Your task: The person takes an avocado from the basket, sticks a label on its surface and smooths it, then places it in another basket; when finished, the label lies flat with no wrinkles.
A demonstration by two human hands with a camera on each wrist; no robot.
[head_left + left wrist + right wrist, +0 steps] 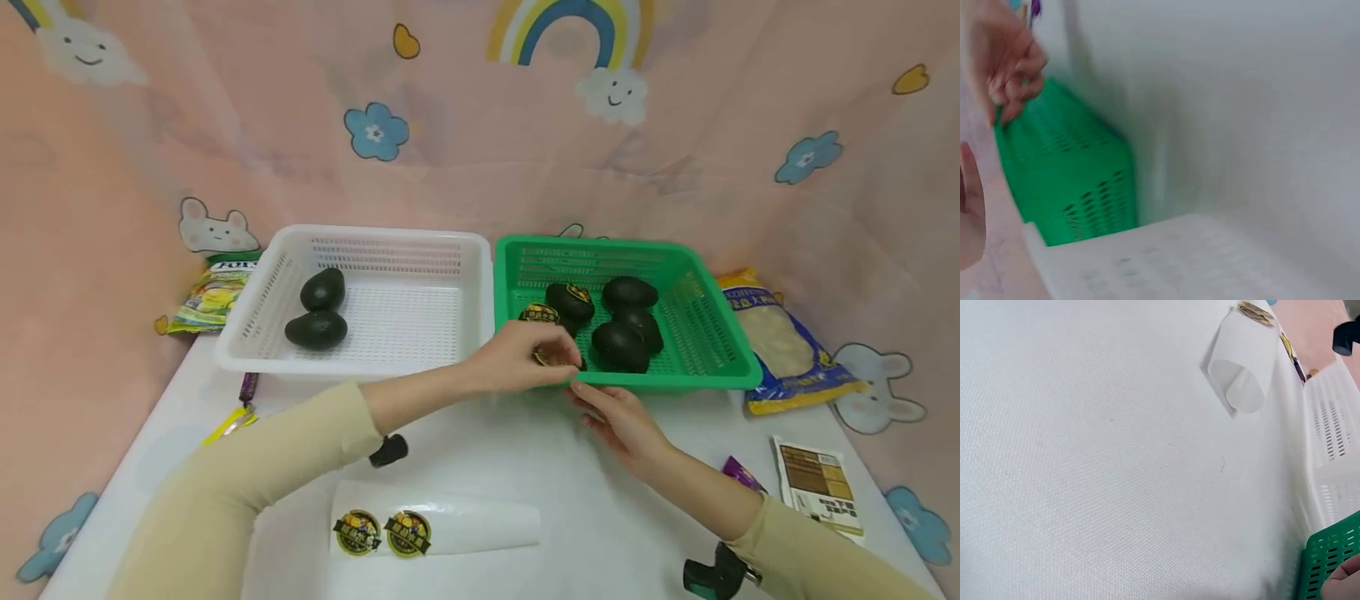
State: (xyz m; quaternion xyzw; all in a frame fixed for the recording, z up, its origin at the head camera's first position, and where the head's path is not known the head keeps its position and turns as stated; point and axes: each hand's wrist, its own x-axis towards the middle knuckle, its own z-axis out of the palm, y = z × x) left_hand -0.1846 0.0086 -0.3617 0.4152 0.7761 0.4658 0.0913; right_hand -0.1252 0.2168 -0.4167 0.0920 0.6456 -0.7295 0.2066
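Observation:
My left hand (528, 357) reaches over the front rim of the green basket (720, 333), fingers curled round a dark avocado (542, 358) with a black-and-yellow sticker, mostly hidden by the hand. At that rim, close beside it, my right hand (618, 421) pinches the basket's edge; the left wrist view shows this right hand (1015, 69) with bent fingers there. Several other avocados (621, 346) lie in the green basket, some stickered (579, 293). Two plain avocados (317, 331) sit in the white basket (420, 367) to the left.
A curled white backing sheet (487, 525) with two round stickers (408, 533) lies in front. Snack bags stand by both baskets, one yellow and green (217, 292), one blue and yellow (787, 342). A brown-and-white packet (817, 487) and a purple wrapper (742, 473) are at right.

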